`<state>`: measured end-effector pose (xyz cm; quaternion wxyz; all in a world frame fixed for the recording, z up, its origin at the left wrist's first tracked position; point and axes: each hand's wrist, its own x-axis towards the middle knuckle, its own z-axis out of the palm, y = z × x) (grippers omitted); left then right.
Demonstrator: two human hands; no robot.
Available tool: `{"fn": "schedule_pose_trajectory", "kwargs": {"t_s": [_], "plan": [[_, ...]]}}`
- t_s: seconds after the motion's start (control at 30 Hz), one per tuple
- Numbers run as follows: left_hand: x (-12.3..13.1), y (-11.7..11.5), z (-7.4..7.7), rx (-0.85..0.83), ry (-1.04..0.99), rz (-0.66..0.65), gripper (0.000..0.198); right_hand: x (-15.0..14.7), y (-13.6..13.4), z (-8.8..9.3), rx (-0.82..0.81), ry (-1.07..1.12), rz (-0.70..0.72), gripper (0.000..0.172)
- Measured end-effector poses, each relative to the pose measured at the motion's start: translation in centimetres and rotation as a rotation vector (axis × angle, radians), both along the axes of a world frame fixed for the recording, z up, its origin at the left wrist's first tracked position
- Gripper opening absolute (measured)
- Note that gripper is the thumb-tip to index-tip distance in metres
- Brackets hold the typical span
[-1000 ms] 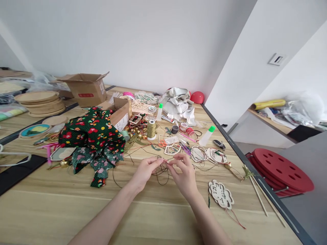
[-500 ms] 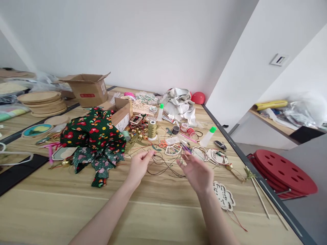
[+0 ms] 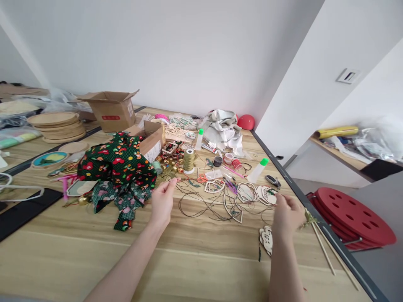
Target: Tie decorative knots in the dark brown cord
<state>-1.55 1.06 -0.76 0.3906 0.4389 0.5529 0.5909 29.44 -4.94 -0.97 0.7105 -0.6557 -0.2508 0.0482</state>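
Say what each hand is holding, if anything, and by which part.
Left hand: seems to pinch a thin cord; which part of it can't be told. Right hand: grip unclear, so any hold can't be told.

a craft workshop, shown by thread spool (image 3: 189,162), patterned fabric (image 3: 117,162) and purple scissors (image 3: 232,187).

The dark cords (image 3: 192,216) look matt, the table (image 3: 201,268) smooth wood.

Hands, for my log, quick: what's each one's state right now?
Left hand: pinched closed; anything held can't be told.
Right hand: curled; open or closed can't be told.
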Motion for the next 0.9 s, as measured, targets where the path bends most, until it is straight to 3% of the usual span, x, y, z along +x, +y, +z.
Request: {"fn": "schedule_pose_trajectory", "kwargs": {"t_s": [0.07,0.1,0.23,0.3,0.4,0.47,0.57,0.77,0.9], "plan": [[0.2,-0.3,0.2,0.0,0.005,-0.059,0.035,-2.4,0.6,0.2,-0.155,-0.371,-0.2,0.017],[0.4,-0.5,0.3,0.0,0.005,-0.091,0.034,-3.8,0.8,0.2,-0.186,-0.512,-0.192,0.016],[1.0,-1.2,0.4,0.008,0.002,-0.194,0.033,-8.6,0.8,0.2,-0.113,-0.696,0.171,0.027],[1.4,-1.4,0.3,0.023,0.018,-0.236,0.032,-10.4,0.4,0.1,-0.108,-0.548,0.41,0.028],[1.8,-1.8,0.2,0.033,0.056,-0.314,0.032,-12.4,0.0,-0.3,-0.171,-0.126,0.885,0.029],[2.1,-2.1,0.3,0.028,0.071,-0.377,0.031,-13.5,-0.1,-0.7,-0.181,0.105,1.059,0.038],[2.2,-2.3,0.5,0.036,0.1,-0.456,0.03,-14.5,0.0,-0.9,-0.169,0.292,1.13,0.045],[2.0,-2.6,1.0,0.113,0.167,-0.551,0.031,-14.0,-0.1,0.1,-0.138,0.645,1.246,0.031],[2.0,-3.3,1.6,0.181,0.27,-0.772,0.033,-13.6,0.0,0.1,-0.282,0.864,1.253,0.038]]}}
